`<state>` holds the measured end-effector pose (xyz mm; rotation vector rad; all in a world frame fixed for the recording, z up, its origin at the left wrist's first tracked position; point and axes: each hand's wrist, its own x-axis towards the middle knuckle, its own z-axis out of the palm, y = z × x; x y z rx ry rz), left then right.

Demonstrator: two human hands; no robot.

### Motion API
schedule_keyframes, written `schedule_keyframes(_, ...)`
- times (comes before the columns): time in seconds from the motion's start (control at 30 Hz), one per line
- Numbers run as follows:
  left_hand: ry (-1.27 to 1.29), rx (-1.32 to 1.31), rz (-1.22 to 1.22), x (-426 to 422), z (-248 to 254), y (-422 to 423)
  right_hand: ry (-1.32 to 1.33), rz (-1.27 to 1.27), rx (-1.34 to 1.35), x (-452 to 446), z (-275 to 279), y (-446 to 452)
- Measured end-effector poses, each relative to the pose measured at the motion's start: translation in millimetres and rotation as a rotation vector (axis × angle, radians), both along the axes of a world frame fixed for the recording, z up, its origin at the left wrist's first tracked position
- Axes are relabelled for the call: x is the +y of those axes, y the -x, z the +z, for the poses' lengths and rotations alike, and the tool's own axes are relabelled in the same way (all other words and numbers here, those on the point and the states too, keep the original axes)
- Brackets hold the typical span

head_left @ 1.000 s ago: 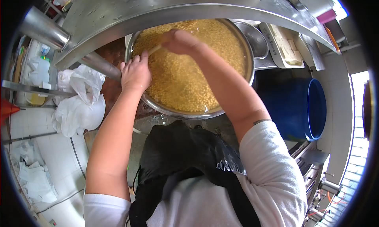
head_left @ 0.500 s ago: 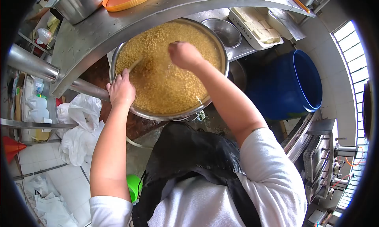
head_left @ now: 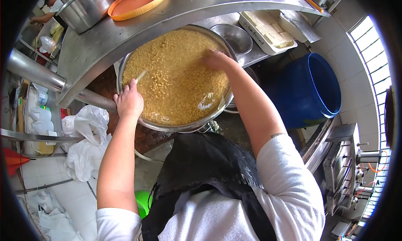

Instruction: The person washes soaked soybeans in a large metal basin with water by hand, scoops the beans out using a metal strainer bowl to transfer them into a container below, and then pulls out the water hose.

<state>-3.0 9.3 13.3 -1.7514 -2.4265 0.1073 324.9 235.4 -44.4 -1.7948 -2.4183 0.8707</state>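
Observation:
A wide metal basin holds yellowish beans under cloudy water. My left hand is at the basin's left rim, its fingers closed around a pale hose whose end points into the basin. On the right side of the basin, my right hand dips into the water. Its fingertips are under the surface, so their shape and anything in them are hidden.
Above the basin runs a metal shelf with a steel pot and an orange lid. A blue barrel stands at right, near a white tray of pale blocks. White bags lie left. A person is far back.
My right hand has moved from the middle of the basin to its right side and down into the water. The left hand stays at the rim. The view has shifted right and down.

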Motion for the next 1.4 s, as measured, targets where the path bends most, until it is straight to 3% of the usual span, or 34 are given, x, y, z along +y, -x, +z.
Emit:
schedule_keyframes(0.1, -0.024, 0.035, -0.02, -0.7, -1.1, 0.7, -0.047, -0.069, 0.103, -11.5, 5.3, 2.1)
schedule_keyframes(0.17, -0.004, 0.022, -0.014, -0.3, 1.2, -1.0, 0.072, -0.157, 0.215, -7.1, -4.5, 8.3)
schedule_keyframes(0.4, 0.009, 0.033, -0.004, 2.2, -1.4, 1.1, 0.08, -0.153, 0.245, 12.5, -25.4, 15.7)
schedule_keyframes(0.5, 0.015, 0.041, -0.009, 3.7, -1.8, 1.5, 0.18, -0.176, 0.1, 30.4, -48.7, 27.2)
schedule_keyframes(0.6, 0.026, 0.038, -0.003, 4.8, -2.3, 1.8, 0.072, -0.196, 0.137, 43.5, -72.7, 29.9)
schedule_keyframes(0.7, 0.013, 0.047, -0.02, 4.8, -5.0, 3.1, 0.264, 0.044, 0.215, 64.8, -93.0, 10.0)
schedule_keyframes(1.03, -0.04, 0.068, -0.054, 3.8, -9.4, 5.4, 0.153, -0.305, 0.144, 31.6, -116.4, 38.4)
schedule_keyframes(1.4, 0.003, 0.08, -0.013, 4.8, -7.0, 2.4, 0.199, -0.4, 0.175, 3.0, -130.4, 48.2)
